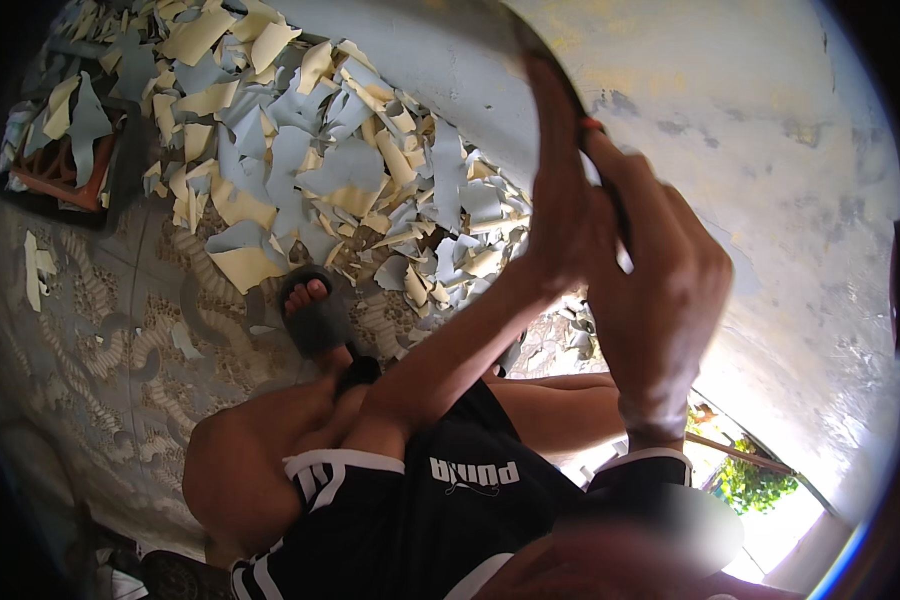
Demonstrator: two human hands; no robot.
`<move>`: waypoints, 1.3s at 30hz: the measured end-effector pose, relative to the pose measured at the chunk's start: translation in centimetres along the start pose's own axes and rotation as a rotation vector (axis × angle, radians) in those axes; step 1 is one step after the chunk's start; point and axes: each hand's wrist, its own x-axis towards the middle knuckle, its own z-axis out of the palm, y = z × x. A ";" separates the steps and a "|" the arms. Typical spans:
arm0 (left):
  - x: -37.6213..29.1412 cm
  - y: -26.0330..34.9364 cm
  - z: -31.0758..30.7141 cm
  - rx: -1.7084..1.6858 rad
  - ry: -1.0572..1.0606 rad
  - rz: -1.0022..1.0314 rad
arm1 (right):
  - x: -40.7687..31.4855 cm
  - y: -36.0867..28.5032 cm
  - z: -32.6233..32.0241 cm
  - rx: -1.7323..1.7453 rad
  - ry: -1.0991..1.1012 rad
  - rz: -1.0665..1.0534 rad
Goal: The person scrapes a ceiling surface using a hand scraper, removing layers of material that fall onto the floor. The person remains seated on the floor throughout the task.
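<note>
My right hand (660, 247) grips a dark, narrow hand tool (621, 217) with a small red part, held against a wall (765, 225). Motion blur and my fingers hide most of the tool, so its exact kind is unclear. My left hand (566, 187) lies along the tool's other side, fingers stretched towards its far end. The wall is blue-grey and pale, with dark patches and worn yellowish spots. Below both hands, a thick heap of peeled paint flakes (337, 165) covers the floor along the wall's foot. The flakes are blue-grey on one face and cream on the other.
A dark crate (112, 217) at the far left holds a brown-orange openwork piece (67, 184) with flakes on top. My slide-shod foot (311, 315) rests on the patterned floor (150, 352) at the heap's edge. Greenery (757, 476) shows through a bright opening at lower right.
</note>
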 end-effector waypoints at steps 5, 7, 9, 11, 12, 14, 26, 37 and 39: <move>-0.5 -0.9 1.0 0.136 0.033 0.169 | -1.0 0.6 -0.8 0.054 -0.044 0.126; -0.7 -1.4 1.2 0.212 0.024 0.264 | -1.3 2.0 -0.3 0.206 -0.018 0.146; -0.9 -1.6 1.5 0.261 0.025 0.324 | -2.3 3.6 0.0 0.425 -0.028 0.248; -1.3 -2.5 2.2 0.275 0.026 0.351 | -3.5 4.6 -0.1 0.600 -0.102 0.408; -1.6 -2.8 2.2 0.261 0.019 0.371 | -3.9 4.7 -0.2 0.662 -0.136 0.488; -1.9 -3.7 2.2 0.273 0.024 0.418 | -4.3 5.0 -0.2 0.753 -0.182 0.610; 1.4 -5.7 5.6 -0.052 0.355 0.435 | -2.6 1.4 0.0 0.351 -0.037 0.238; 3.5 -6.4 0.7 0.007 0.327 0.439 | -0.7 0.3 2.3 0.331 -0.050 0.107; 3.0 -5.8 0.4 0.053 0.355 0.462 | -1.7 1.2 2.7 0.320 0.028 0.049</move>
